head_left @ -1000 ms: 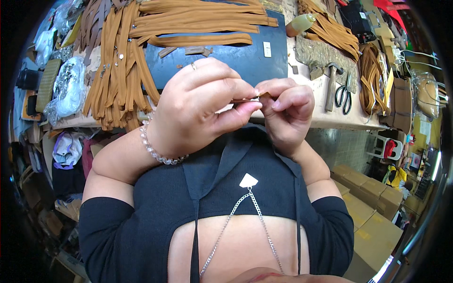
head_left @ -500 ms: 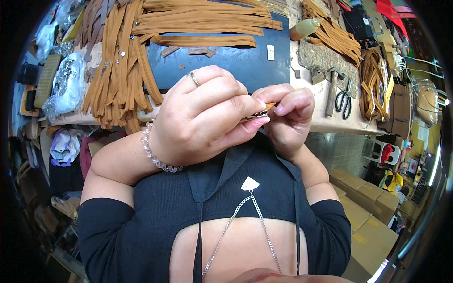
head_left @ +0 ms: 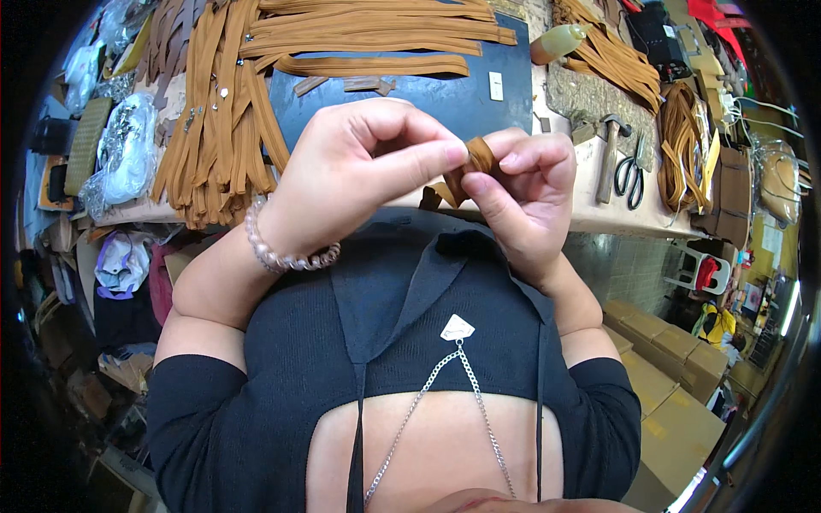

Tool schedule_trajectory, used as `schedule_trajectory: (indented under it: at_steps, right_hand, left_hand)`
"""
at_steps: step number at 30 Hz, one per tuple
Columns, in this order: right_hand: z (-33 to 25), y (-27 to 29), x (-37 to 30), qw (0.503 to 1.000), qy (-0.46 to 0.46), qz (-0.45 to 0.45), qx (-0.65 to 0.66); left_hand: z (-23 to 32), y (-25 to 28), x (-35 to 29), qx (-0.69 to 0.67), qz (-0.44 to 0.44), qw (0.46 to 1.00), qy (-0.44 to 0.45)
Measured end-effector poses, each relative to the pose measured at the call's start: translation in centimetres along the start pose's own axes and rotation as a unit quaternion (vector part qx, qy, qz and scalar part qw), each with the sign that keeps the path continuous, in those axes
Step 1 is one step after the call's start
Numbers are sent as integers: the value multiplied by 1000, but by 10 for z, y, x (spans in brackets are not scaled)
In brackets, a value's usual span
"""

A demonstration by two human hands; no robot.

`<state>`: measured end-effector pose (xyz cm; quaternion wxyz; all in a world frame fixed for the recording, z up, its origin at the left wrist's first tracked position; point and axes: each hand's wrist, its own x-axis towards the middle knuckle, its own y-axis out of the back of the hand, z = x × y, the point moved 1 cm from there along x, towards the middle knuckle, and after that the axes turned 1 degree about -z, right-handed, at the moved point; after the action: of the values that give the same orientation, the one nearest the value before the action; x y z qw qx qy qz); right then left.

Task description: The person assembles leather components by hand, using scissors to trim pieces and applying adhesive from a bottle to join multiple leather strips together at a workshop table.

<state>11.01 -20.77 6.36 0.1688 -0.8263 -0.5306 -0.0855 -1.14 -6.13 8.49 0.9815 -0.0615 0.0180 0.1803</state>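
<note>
A tan-brown zipper tape (head_left: 481, 156) is held up between my two hands, above the table's near edge. It bends into a curl, and a length hangs below my fingers. My left hand (head_left: 359, 158), with a beaded bracelet at its wrist, pinches the upper edge of the curl between thumb and fingertips. From the other side, my right hand (head_left: 534, 192) grips the tape with thumb and bent fingers. Whether a slider sits on this tape cannot be made out. Just beyond my hands lies a blue-black board (head_left: 410, 96), carrying several long tan zippers (head_left: 368, 65).
More tan zippers (head_left: 214, 120) drape over the table's near edge at left. To the right lie a hammer (head_left: 611, 158), black-handled scissors (head_left: 631, 179), a squeeze bottle (head_left: 558, 43) and bundled brown strips (head_left: 682, 150). Cardboard boxes (head_left: 676, 410) stand on the floor at lower right.
My left hand has turned from a closed grip around a small metal piece to a fingertip pinch. The brown tape now shows curled between my hands, which have risen slightly.
</note>
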Motion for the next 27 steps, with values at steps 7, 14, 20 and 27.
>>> schedule_trajectory:
  at_steps: [7, 14, 20, 27]
  right_hand:
    - [4, 0, 1, 999, -18, 23, -23]
    - [4, -2, -1, 999, -1, 32, -13]
    - [7, 3, -1, 997, 39, 17, -70]
    - [4, 2, -3, 999, 12, -45, 0]
  left_hand:
    - [-11, 1, 4, -91, -9, 995, 33]
    - [-9, -4, 2, 71, 18, 996, -48]
    - [0, -9, 2, 185, 23, 967, -175]
    - [13, -11, -3, 376, 54, 835, -399]
